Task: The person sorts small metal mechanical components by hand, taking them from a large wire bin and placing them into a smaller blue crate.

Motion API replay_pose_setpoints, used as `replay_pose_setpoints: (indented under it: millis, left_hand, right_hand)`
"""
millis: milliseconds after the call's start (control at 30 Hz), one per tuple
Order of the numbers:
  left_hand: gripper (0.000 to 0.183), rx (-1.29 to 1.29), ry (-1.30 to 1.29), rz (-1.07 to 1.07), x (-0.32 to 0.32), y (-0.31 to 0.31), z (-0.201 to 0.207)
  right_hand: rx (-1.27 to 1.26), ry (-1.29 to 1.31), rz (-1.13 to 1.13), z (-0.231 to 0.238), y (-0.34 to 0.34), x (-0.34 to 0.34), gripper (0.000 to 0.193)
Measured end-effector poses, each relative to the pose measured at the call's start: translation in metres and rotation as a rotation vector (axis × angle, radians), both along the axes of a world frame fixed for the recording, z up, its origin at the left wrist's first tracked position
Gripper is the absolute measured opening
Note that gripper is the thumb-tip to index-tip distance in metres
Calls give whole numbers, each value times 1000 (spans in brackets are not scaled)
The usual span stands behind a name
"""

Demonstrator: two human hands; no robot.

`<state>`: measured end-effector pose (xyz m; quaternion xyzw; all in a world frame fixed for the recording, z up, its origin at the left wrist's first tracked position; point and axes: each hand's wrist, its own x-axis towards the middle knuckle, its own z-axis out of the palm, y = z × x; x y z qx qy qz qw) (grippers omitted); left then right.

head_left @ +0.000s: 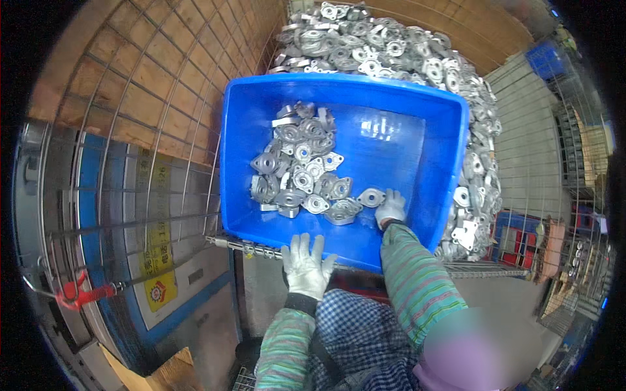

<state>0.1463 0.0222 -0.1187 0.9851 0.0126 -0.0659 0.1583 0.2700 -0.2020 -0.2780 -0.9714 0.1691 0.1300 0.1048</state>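
Inside a blue plastic tub, my gloved right hand is closed at the right end of a grey metal flange casting, close above the tub floor. The fingertips are partly hidden at that end. A loose heap of similar oval flange castings, each with a round centre hole and two ears, lies in the left half of the tub. My left hand, in a whitish glove, is open with its fingers spread at the tub's near rim, holding nothing.
The tub rests in a wire mesh cage lined with wooden board. Many more castings are piled behind the tub and down its right side. A red handle sticks out at the far left.
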Motion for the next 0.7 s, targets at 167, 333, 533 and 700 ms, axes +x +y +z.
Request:
replay_pose_setpoints:
  millis: [167,333,533,700]
  left_hand:
    - [54,11,46,-4,0,2,-7]
    - [55,14,54,-10,3,3,-8]
    - [56,-41,94,-8,9,6,0]
    - [56,-64,42,7,6,5,-1]
  right_hand:
    - [-156,-65,329,-1,12,16,43]
    - [-294,8,608,-34,21,26,33]
    - [-267,200,492,-15,22,53,30]
    - [177,110,352,40,39,63,25]
